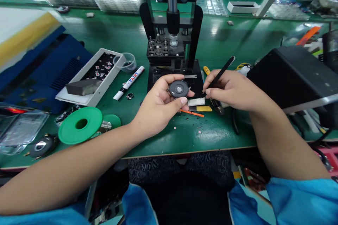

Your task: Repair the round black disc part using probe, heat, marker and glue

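Note:
Between the thumb and fingers of my left hand is a round black smartwatch body, its sensor side facing up. My right hand, just to the right, pinches a slim black pen-like tool, perhaps tweezers, tilted with its lower end near the watch body but apart from it. Behind both hands stands a black press fixture with a metal shaft. Beneath the hands lie an orange stick, a yellow strip and a small white block.
At left are a white tray with small parts and a grey block, a clear cup, a paint marker, a green spool and another watch body. A black box-shaped device stands at right. Other people sit across the bench.

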Motion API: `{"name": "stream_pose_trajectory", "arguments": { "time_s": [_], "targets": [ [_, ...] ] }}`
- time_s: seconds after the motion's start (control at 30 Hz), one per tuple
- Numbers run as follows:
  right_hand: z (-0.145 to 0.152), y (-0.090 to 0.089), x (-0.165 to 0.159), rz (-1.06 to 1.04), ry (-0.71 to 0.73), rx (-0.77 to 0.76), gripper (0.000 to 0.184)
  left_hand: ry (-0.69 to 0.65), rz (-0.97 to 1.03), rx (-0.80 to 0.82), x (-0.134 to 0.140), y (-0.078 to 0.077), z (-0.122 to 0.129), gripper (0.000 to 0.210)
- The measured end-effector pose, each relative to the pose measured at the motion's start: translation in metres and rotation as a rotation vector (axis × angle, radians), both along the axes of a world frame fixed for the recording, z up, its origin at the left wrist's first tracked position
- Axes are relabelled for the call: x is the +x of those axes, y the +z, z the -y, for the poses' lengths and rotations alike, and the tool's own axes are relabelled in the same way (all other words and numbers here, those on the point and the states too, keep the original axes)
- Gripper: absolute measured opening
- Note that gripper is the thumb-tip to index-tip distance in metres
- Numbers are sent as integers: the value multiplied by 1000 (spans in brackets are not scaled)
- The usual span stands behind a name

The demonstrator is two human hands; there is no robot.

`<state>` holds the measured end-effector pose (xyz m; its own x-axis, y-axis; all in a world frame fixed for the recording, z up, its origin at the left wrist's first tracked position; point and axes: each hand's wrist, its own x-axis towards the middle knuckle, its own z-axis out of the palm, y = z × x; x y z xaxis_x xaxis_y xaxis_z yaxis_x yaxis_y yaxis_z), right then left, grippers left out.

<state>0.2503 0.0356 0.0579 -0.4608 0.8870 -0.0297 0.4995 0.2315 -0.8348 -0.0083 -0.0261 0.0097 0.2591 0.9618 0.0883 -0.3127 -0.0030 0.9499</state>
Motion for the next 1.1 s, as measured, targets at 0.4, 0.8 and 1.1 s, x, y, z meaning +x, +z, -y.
{"name": "stream_pose_trajectory", "arguments": {
  "time_s": [0.4,0.8,1.1],
  "targets": [
    [0,-4,-5,23,-92,72,15,-41,-64,-72,0,1,2,56],
    [1,-9,-2,-44,-55,34,13,-77,-140,-50,1,1,3,54],
    [5,-1,-11,-431,-87,-22,20,-40,-87,-57,0,-3,2,53]
  ]
}}
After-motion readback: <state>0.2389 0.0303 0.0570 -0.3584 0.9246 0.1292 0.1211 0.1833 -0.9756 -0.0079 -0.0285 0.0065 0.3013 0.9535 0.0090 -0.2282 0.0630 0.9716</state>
